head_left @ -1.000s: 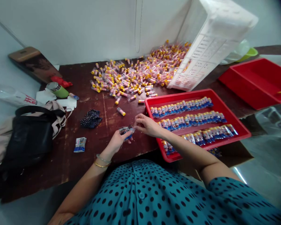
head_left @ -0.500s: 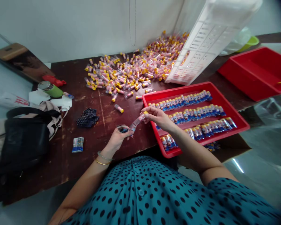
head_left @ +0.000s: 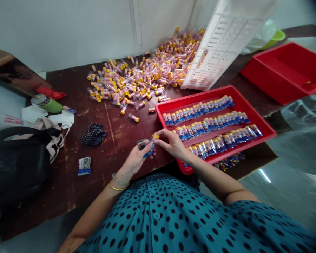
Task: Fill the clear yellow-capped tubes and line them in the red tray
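My left hand (head_left: 137, 156) is closed around several blue printed plastic wrappers (head_left: 149, 151) above the table's front part. My right hand (head_left: 173, 141) pinches the yellow-capped end of a small clear tube (head_left: 155, 136). The tube's other end meets the wrappers; whether it sits inside one is too small to tell. Beside my right forearm lies a red tray (head_left: 271, 135) with three rows of blue packets (head_left: 210, 124), yellow caps showing in them. A heap of yellow-capped tubes with pink inside (head_left: 137, 79) spreads behind my hands. One lone tube (head_left: 133, 117) lies nearer.
A white perforated crate (head_left: 213, 45) stands tilted beside the heap. At right is a red bin (head_left: 265, 77). Left are a black bag (head_left: 21, 165), a green cup (head_left: 51, 104), a dark checked cloth (head_left: 93, 134) and a flat blue-white packet stack (head_left: 84, 166). An open cardboard box (head_left: 263, 154) sits below the tray.
My right hand has brought the tube down and left, close against the wrappers in my left hand. The tube now shows mostly its yellow cap. The whole view has shifted slightly.
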`<state>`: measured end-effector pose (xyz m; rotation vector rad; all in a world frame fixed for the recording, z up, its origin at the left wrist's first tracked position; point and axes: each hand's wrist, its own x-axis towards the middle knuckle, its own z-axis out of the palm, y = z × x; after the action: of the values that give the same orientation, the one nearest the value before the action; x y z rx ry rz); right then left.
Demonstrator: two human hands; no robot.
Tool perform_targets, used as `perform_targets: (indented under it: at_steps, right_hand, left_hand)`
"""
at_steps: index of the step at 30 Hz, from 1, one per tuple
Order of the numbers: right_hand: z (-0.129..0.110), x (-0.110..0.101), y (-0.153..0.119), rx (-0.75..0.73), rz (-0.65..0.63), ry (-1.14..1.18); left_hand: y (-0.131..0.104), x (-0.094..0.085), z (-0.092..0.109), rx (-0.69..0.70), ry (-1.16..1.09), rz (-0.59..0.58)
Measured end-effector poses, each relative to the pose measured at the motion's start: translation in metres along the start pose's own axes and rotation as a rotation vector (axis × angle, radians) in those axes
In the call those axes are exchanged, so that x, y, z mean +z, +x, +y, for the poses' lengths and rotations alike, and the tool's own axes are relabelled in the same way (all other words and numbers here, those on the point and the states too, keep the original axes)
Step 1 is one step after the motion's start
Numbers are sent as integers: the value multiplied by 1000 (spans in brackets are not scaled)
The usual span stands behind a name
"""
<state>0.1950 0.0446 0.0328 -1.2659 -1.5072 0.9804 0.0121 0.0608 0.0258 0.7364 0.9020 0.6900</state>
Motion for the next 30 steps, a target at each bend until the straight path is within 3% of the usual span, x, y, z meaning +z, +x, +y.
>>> perform_targets:
  at_steps: [5,12,17,19,21,22,25,27,28,30]
  right_hand:
    - [3,9,-19,-9,89,40]
    - [4,3,-21,-13,130,45]
    - [2,4,-16,42,131,243]
    - [8,-8,-11,60,182,330]
    - [22,-43,-5,56,303,344]
    - [31,-71,-3,48,385,311]
    - [56,-187,-13,82,661,8]
    - [66,-268,-36,264,830,-363]
    - [69,-302,-50,393,828,-554]
    - [76,-349,-76,509,826,-649]
  left_hand:
    - [-2,9,2,-25,-59,14]
    - [1,16,1,-13,-50,34]
    - [7,20,3,-19,-40,36]
    - [10,19,5,-45,-13,17]
    - [12,16,6,-69,26,12]
    - [13,12,6,-78,33,33]
    - [19,-4,5,-130,50,91]
    - [23,-17,3,-150,76,107]
    - [24,-23,2,-157,83,121]
    - [25,-31,1,-181,90,153]
